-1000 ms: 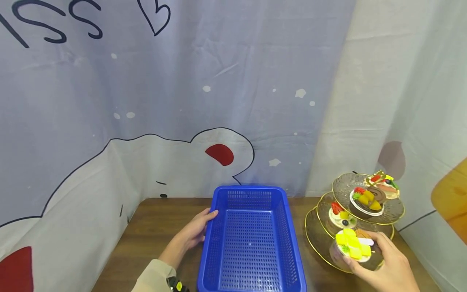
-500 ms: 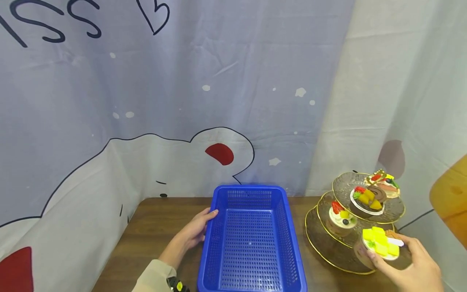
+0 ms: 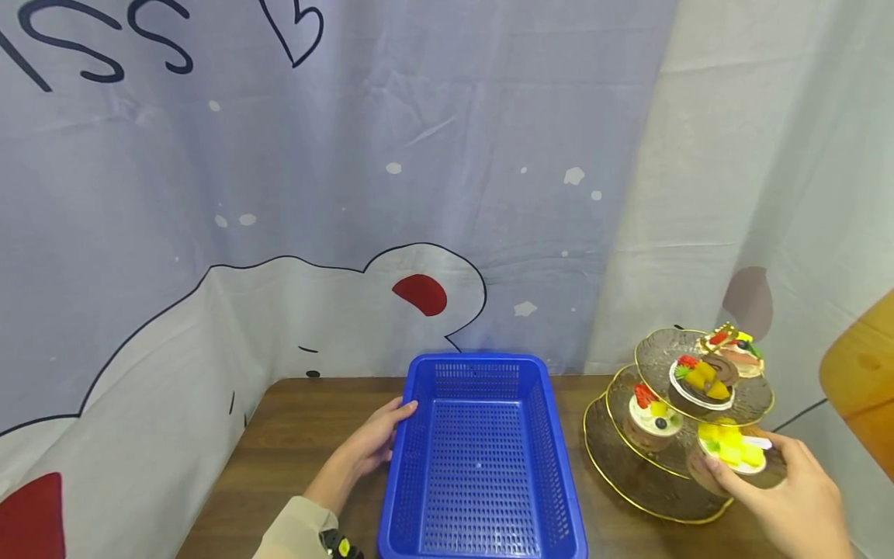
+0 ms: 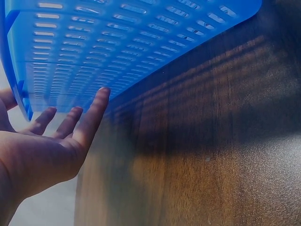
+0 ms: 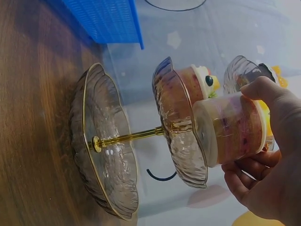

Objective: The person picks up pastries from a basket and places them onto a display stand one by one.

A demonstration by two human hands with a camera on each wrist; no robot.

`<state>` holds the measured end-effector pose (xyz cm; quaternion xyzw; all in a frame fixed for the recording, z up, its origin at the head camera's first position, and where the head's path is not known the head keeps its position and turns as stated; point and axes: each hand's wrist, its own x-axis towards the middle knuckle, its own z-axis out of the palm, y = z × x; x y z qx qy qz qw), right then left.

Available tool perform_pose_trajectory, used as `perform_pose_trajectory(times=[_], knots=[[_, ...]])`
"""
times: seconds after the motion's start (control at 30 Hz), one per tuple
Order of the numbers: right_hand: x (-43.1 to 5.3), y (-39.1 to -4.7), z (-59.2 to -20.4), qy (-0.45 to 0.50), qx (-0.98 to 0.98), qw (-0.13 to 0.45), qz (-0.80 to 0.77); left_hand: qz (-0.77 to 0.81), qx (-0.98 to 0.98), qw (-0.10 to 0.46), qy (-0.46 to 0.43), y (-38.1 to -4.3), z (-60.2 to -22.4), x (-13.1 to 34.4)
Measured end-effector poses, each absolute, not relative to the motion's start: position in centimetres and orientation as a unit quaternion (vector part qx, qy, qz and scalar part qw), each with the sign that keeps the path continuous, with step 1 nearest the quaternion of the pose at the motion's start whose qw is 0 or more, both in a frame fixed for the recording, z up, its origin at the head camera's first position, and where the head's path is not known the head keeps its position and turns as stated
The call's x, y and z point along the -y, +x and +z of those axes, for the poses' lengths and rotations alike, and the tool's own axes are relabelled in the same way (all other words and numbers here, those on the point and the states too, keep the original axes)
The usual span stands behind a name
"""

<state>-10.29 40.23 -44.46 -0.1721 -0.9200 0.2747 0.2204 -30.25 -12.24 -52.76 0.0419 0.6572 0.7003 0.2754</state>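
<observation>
My right hand (image 3: pixel 796 489) grips a clear dessert cup (image 5: pixel 230 129) with layered cake inside and yellow fruit cubes (image 3: pixel 729 446) on top. The cup is at the middle plate (image 5: pixel 181 155) of a three-tier glass stand; whether its base touches the plate, I cannot tell. Beside it on that plate stands another dessert cup (image 3: pixel 653 423) topped with strawberry and cream. My left hand (image 3: pixel 377 436) holds the left rim of a blue plastic basket (image 3: pixel 482 473), thumb over the rim and fingers (image 4: pixel 94 117) against its outer wall.
On the stand's top plate (image 3: pixel 656 357) are a chocolate fruit tart (image 3: pixel 701 384) and a fruit-topped cake slice (image 3: pixel 740 353). The wide bottom plate (image 3: pixel 628 485) rests on the wooden table (image 3: pixel 300 442). A printed curtain (image 3: pixel 314 194) hangs behind.
My right hand has carried the cup rightward from the stand's front, then slightly up and inward to the middle plate, partly under the top one. The left hand and basket stay put.
</observation>
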Motion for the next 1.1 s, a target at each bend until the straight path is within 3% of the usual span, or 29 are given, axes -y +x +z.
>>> perform_pose_trajectory(times=[0.13, 0.87, 1.1], knots=[[-40.3, -11.1, -44.3, -0.177, 0.922, 0.207, 0.275, 0.7, -0.658, 0.273, 0.042, -30.2, -52.8, 12.3], [-41.4, -14.6, -45.7, -0.143, 0.919, 0.251, 0.267, 0.704, -0.657, 0.266, 0.028, -30.6, -52.4, 12.4], [-41.6, -14.5, -45.5, -0.142, 0.931, 0.209, 0.263, 0.701, -0.658, 0.272, 0.037, -30.2, -52.8, 12.4]])
